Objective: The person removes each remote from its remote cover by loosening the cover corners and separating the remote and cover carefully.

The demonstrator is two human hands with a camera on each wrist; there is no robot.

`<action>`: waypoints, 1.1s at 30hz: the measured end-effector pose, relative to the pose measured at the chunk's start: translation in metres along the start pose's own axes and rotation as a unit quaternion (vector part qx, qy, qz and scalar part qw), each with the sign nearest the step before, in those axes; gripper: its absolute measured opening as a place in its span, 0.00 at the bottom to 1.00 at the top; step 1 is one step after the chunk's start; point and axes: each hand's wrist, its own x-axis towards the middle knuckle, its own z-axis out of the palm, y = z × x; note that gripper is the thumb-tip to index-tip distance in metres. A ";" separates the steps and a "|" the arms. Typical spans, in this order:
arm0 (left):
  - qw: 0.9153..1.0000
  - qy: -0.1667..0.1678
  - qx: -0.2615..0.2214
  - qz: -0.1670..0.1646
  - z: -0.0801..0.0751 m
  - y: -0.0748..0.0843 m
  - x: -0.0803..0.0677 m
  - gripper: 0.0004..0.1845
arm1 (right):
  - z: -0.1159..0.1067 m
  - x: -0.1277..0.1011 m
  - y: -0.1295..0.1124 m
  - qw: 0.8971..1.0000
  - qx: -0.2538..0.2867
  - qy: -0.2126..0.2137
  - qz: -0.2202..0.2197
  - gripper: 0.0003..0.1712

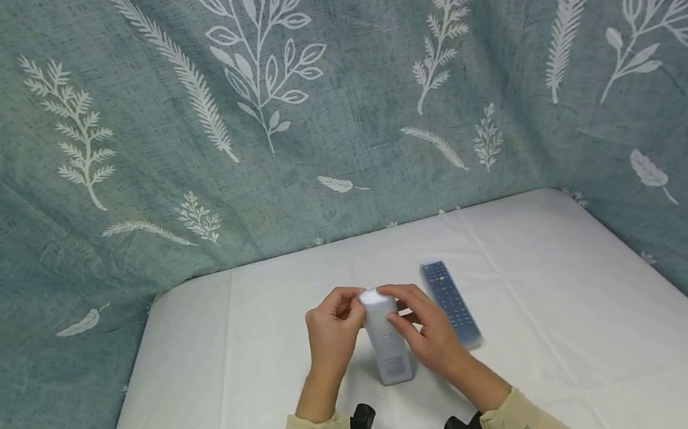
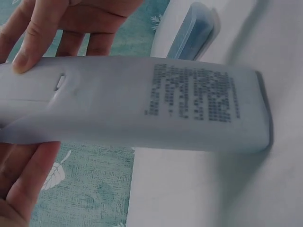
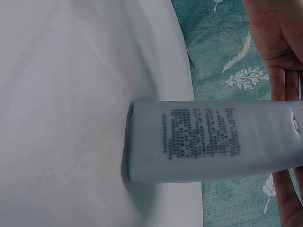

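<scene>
A white remote [image 1: 388,344] in a frosted sleeve stands on end on the white table [image 1: 204,359], its printed back toward me. My left hand [image 1: 349,308] pinches its top from the left. From the other side, my right hand [image 1: 394,308] grips the top, with its thumb on the back face. The left wrist view shows the remote's printed label [image 2: 194,97], with fingers [image 2: 28,42] curled round the top end. The right wrist view shows its lower end [image 3: 142,142] resting on the cloth.
A dark remote [image 1: 451,303] in a clear blue-tinted sleeve lies flat just right of my right hand and shows again as the blue-sleeved remote [image 2: 191,28]. A teal leaf-print curtain [image 1: 98,134] closes in the table at the back and both sides. Black wrist mounts [image 1: 362,419] sit under my sleeves.
</scene>
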 end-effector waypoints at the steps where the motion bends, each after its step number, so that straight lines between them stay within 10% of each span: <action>1: 1.000 -0.009 -0.007 -0.004 -0.001 0.000 0.000 0.09 | 0.000 0.000 0.000 1.000 0.001 0.000 0.002 0.24; 13: 0.990 -0.056 0.019 0.125 -0.006 -0.018 -0.009 0.20 | 0.007 -0.003 0.026 1.000 -0.011 0.006 0.002 0.25; 25: 0.951 -0.003 0.148 0.272 -0.003 -0.011 -0.004 0.15 | 0.012 -0.005 0.036 0.999 -0.013 0.014 -0.033 0.27; 33: 0.938 0.020 0.172 0.302 -0.005 -0.009 0.003 0.10 | 0.012 0.000 0.013 0.998 -0.026 0.027 -0.049 0.25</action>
